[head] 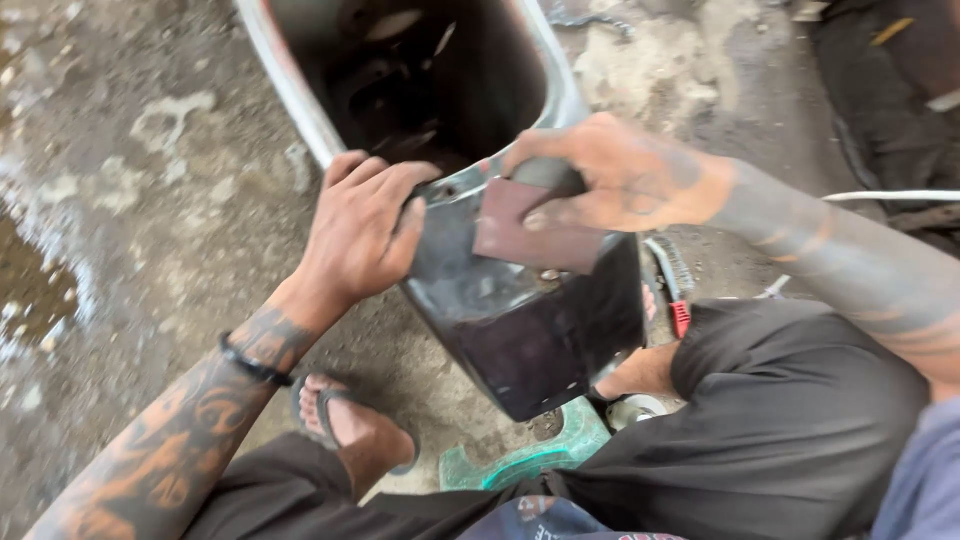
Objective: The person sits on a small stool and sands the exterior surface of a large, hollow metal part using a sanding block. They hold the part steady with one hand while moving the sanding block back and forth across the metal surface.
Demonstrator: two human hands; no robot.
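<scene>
Left hand [362,228] fingers curled over rim of dark body panel [520,330]. Right hand [620,175] fingers pressed flat, pinching reddish sandpaper sheet [520,225] against panel.

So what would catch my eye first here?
Probably the two tattooed hands in the middle: the right hand presses a reddish-brown sheet against a glossy dark panel, while the left hand grips the panel's edge. Below, a sandalled foot rests on wet, rough ground, beside a green stool.
</scene>
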